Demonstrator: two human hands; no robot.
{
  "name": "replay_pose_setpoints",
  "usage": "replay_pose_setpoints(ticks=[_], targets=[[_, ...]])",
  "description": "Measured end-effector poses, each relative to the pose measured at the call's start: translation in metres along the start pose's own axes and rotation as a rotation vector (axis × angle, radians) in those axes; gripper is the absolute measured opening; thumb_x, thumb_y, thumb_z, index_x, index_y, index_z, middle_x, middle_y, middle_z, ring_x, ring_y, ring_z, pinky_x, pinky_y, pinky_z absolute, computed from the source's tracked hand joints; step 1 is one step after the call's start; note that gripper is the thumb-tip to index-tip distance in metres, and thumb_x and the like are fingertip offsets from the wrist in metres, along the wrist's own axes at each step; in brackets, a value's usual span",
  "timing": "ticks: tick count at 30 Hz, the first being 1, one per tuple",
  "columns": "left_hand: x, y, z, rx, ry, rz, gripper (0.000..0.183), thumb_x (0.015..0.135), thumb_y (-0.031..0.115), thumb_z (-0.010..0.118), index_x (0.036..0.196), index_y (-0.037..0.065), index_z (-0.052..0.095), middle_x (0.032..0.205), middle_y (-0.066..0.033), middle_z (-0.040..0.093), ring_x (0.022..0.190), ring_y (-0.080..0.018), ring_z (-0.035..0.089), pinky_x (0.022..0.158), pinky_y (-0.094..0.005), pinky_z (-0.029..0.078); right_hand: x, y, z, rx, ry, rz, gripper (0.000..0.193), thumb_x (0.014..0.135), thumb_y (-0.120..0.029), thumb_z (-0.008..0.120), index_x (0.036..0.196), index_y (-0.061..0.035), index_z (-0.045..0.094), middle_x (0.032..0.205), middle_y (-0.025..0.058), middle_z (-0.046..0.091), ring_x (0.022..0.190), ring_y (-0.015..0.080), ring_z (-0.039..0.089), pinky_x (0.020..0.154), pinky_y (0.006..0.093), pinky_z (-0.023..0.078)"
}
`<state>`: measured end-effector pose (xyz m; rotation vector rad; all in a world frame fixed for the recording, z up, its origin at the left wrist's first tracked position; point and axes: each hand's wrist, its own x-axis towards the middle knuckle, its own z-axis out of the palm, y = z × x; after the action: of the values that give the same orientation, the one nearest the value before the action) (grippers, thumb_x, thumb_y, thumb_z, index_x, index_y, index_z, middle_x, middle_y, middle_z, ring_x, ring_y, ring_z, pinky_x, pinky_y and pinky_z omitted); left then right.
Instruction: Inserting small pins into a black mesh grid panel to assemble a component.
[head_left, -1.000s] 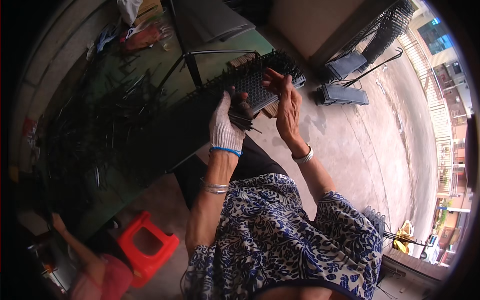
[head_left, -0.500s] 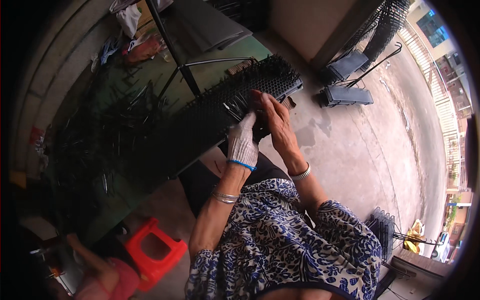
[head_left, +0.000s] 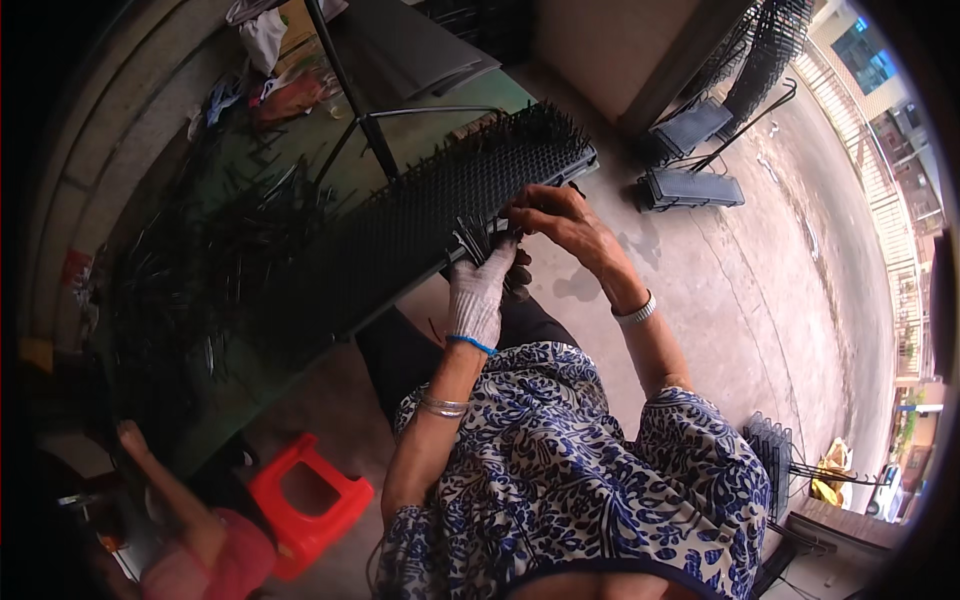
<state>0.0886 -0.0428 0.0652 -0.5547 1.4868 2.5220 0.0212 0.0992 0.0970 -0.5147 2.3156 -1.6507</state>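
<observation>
My left hand (head_left: 478,295), in a white knit glove with a blue cuff edge, is closed around a bundle of thin black rods (head_left: 470,238). Their ends fan out above the fingers. My bare right hand (head_left: 572,228) is beside it, thumb and fingertips pinched together at the bundle's right side; what sits between them is too small to make out. Both hands are at the near edge of a long black panel (head_left: 420,225) full of small holes. Many black rods (head_left: 545,125) stick up along its far edge.
Loose black rods (head_left: 230,240) lie heaped on the green table (head_left: 505,95). A metal stand (head_left: 375,150) rises behind the panel. A red plastic stool (head_left: 310,510) and a co-worker's arm (head_left: 170,485) are at lower left. Finished-looking black racks (head_left: 695,190) stand on the floor at right.
My hands have drawn back from over the panel toward its near edge. The right hand has gone from lying along the bundle to a pinch. The co-worker's arm has reached farther out.
</observation>
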Motion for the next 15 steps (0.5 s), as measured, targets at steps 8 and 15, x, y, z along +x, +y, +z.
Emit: replay_pose_setpoints(ticks=[8, 15], targets=[[-0.008, -0.007, -0.012, 0.059, 0.109, 0.022, 0.021, 0.091, 0.025, 0.063, 0.096, 0.006, 0.066, 0.071, -0.0037, 0.067, 0.05, -0.0083, 0.059, 0.039, -0.0197, 0.042, 0.002, 0.013, 0.013, 0.19, -0.073, 0.033, 0.018, 0.089, -0.021, 0.063, 0.097, -0.0045, 0.063, 0.085, -0.0006, 0.061, 0.078, 0.0058, 0.055, 0.067, 0.0216, 0.045], [-0.013, 0.001, -0.014, -0.043, 0.2, -0.009, 0.023, 0.091, 0.026, 0.062, 0.098, 0.004, 0.065, 0.08, -0.008, 0.07, 0.057, -0.0135, 0.065, 0.042, -0.0224, 0.047, 0.004, 0.02, 0.013, 0.197, -0.06, -0.012, 0.017, 0.09, -0.014, 0.062, 0.099, 0.0005, 0.061, 0.081, 0.0031, 0.064, 0.071, 0.0084, 0.06, 0.065, 0.0231, 0.05]])
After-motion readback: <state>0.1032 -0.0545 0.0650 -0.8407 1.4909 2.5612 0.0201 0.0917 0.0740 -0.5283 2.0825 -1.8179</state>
